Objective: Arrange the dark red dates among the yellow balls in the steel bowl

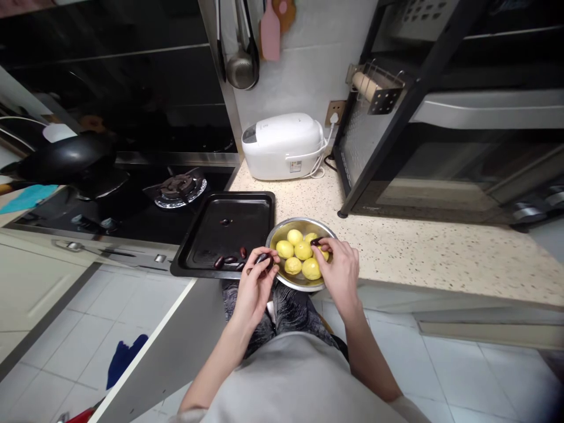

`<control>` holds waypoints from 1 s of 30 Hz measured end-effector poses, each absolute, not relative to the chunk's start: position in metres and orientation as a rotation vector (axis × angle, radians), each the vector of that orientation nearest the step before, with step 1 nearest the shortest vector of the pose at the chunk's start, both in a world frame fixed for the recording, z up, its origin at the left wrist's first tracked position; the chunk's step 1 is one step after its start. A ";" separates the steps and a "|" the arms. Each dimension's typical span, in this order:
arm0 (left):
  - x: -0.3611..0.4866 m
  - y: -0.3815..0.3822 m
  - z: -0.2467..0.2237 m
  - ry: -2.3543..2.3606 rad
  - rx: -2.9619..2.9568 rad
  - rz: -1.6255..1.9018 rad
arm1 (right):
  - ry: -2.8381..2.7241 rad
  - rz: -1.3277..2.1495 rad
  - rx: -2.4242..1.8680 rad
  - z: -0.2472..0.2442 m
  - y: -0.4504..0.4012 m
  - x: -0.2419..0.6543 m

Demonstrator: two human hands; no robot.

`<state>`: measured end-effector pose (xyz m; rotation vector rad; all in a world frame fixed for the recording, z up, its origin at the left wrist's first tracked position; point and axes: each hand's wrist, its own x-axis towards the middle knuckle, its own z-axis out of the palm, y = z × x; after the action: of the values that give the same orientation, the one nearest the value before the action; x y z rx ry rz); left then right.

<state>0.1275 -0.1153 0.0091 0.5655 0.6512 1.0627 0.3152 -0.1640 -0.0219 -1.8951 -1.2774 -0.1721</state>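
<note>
A steel bowl (304, 288) holds several round yellow fruits (303, 251), whose exact kind I cannot tell. Over its right side, my right hand (340, 267) pinches a small dark purple oval fruit (315, 241) between thumb and fingers. Near the bowl's left rim, my left hand (259, 282) is curled around dark oval fruit (261, 258); how many it holds is partly hidden by the fingers. To its left is a black baking tray (211, 229), where several more dark oval fruits (219, 262) lie, mostly along the front edge.
A white appliance (284, 147) stands behind the bowl, plugged into the wall. The gas burner (177, 187) and a black wok (66, 158) are at left. An oven (462, 170) in a black rack (352, 182) fills the right. Ladles (241, 69) hang above.
</note>
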 end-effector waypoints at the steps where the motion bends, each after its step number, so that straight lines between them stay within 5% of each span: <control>1: 0.128 -0.115 0.009 0.653 0.566 1.058 | -1.272 -0.170 -1.888 -0.022 -0.165 0.316; 13: 0.132 -0.121 0.011 0.609 0.574 1.015 | -1.519 -0.093 -1.385 0.010 -0.184 0.284; 30: 0.133 -0.127 0.010 0.578 0.573 0.958 | -1.263 -0.030 -1.456 0.010 -0.184 0.285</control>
<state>0.1328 -0.1266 0.0099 0.5727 0.5785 0.9581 0.2850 -0.1842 0.0102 -1.4560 -1.2631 -0.0296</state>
